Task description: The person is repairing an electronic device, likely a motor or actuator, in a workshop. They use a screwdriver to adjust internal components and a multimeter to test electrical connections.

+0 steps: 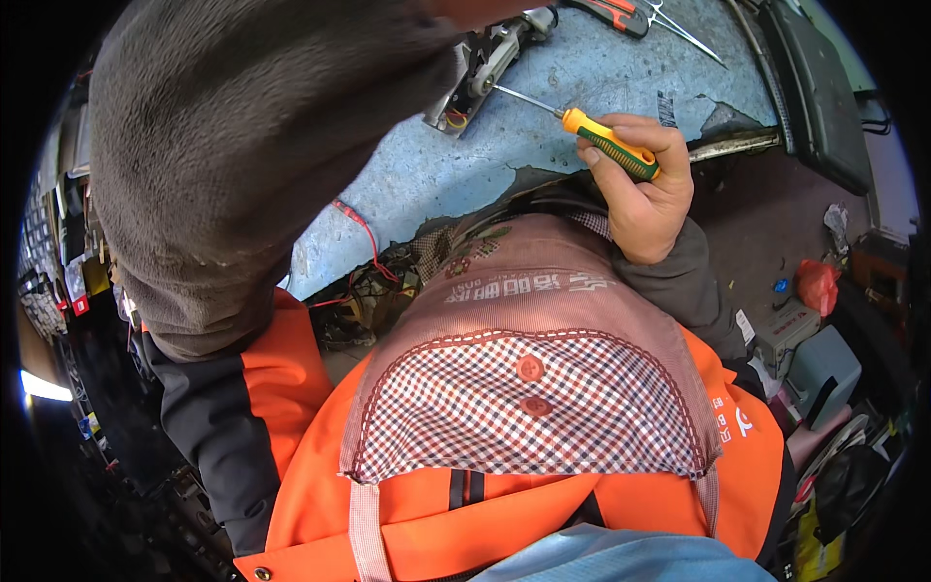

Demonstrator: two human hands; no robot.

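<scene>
In my right hand (645, 184) is a screwdriver (611, 144) with a yellow and green handle, fingers and thumb closed round the grip. Its thin shaft points up and left, the tip meeting a round hole or screw on a metal mechanism (499, 56). This silvery part lies on the blue worktop (417, 175) and has small coloured wires at its lower end. Across the upper left reaches my left arm in a dark fleece sleeve. Only a sliver of my left hand (475, 10) shows at the top edge, above the mechanism; its fingers are out of sight.
Red-handled pliers (616, 14) and slim metal forceps (690, 37) lie at the worktop's far side. A red lead (364, 230) hangs over the chipped near edge. At the right are a black flat case (815, 97), a red plastic bag (818, 285) and grey boxes.
</scene>
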